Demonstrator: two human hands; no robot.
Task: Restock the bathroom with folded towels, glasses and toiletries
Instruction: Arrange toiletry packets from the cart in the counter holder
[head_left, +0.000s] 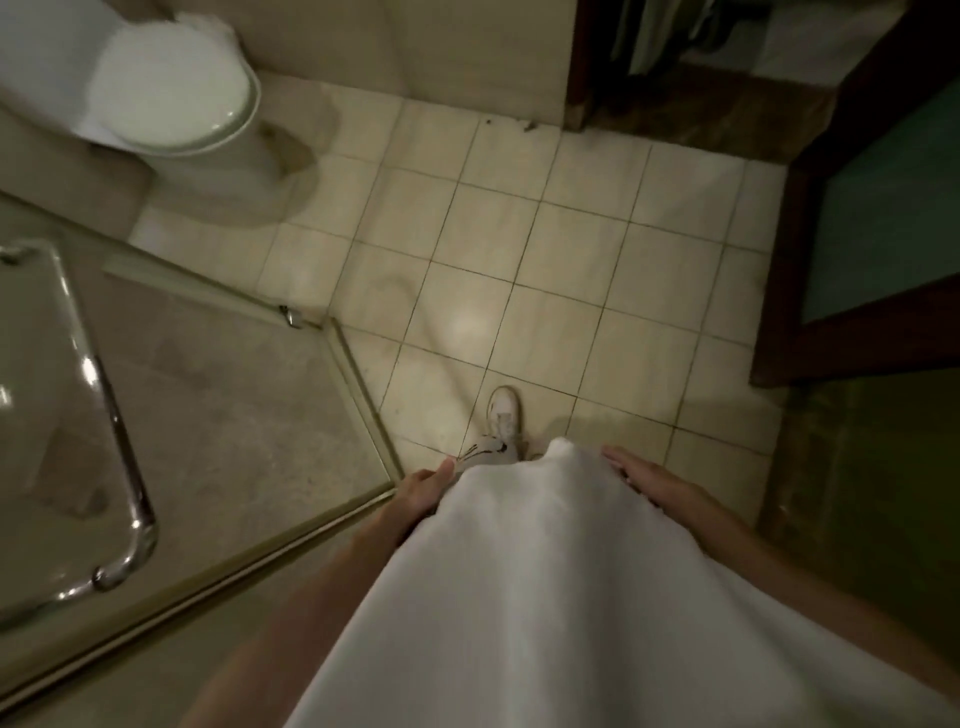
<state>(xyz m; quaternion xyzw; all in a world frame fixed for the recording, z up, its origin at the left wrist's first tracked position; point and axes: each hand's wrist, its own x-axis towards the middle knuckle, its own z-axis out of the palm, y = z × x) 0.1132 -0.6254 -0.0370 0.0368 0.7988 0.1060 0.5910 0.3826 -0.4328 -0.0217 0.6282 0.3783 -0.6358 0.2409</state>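
Between left hand (423, 491) and right hand (644, 480): towel (545, 571).

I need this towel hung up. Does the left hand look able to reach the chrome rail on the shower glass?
Probably yes: the rail lies left of the left hand, nothing seen between. That hand is busy carrying the towel, though, and the rail's side of the glass is unclear.

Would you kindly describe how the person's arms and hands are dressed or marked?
Both forearms are bare; no sleeves show. The left hand and right hand wear no gloves, and no watch, ring or bracelet shows on the parts in view.
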